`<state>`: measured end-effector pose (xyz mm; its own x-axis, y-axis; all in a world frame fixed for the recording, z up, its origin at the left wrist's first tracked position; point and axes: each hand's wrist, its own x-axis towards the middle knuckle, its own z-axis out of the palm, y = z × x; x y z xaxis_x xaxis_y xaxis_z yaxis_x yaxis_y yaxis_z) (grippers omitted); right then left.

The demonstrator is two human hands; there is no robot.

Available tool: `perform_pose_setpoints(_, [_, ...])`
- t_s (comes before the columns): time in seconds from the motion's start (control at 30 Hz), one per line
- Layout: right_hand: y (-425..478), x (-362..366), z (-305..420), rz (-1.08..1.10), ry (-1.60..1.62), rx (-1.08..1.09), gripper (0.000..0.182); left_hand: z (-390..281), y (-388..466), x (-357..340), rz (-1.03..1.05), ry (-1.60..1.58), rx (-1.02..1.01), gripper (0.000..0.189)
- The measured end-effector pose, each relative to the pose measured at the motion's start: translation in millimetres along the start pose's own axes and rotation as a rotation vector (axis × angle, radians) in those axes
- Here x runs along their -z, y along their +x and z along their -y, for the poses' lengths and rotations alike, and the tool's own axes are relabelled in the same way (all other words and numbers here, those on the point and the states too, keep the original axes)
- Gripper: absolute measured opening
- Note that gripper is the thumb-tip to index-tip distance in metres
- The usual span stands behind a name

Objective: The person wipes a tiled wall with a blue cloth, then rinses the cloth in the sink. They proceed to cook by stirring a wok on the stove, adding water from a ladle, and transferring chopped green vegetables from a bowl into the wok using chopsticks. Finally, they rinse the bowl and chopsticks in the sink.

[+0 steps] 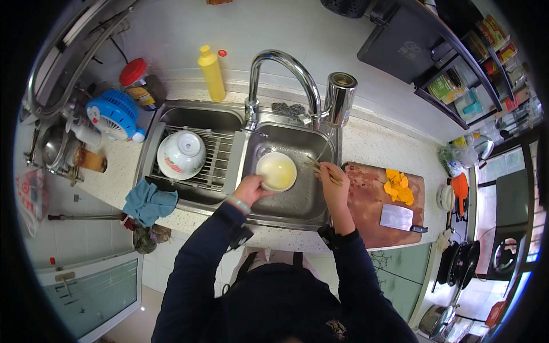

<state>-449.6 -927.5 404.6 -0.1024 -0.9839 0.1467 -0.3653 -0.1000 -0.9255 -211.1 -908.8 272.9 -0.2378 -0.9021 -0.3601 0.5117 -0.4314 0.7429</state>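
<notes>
My left hand [251, 188] grips the rim of a small white bowl [266, 165] over the right basin of the steel sink [285, 211]. A little yellowish liquid lies in the bowl's bottom. In my right hand [333, 184] is a pair of wooden chopsticks [316, 166], their tips pointing left over the basin, apart from the bowl. What looks like a thin stream of water [324, 147] falls from the chrome faucet [306, 77] towards the chopstick tips.
A large white bowl [176, 165] sits upside down on a drying rack [216, 158] over the left basin. To the right, a cutting board [364, 214] carries orange pieces [399, 187] and a cleaver [396, 217]. A yellow bottle [212, 77] stands behind; a blue cloth [150, 201] hangs over the counter edge.
</notes>
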Motion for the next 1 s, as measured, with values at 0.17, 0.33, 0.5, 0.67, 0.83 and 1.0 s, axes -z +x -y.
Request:
perform_pose_setpoints(0.17, [-6.9,23.6,4.2,-0.165,0.095,-0.029,0.016,65.3,99.6,2.7,0.147,1.379,-0.342,0.042])
perform_pose_setpoints(0.33, [1.1,39.8,-9.5,-0.248,0.319,-0.244,0.017,126.9,149.6,-5.9,0.100,1.390,-0.397,0.035])
perform_pose_setpoints(0.5, [11.4,54.7,-29.0,-0.260,0.427,-0.263,0.020,155.3,165.7,0.3,0.035,1.434,-0.340,0.032])
perform_pose_setpoints(0.67, [22.2,70.3,-48.5,-0.179,0.503,-0.318,0.022,152.1,162.7,-16.0,0.006,1.696,-0.164,0.022])
perform_pose_setpoints(0.83, [23.6,69.4,-50.3,-0.124,0.576,-0.358,0.023,100.6,134.9,-96.5,-0.586,0.089,-0.163,0.020])
perform_pose_setpoints(1.0, [15.4,72.3,-51.5,-0.083,0.613,-0.340,0.022,18.8,127.6,-207.0,-0.519,-0.995,0.230,0.023])
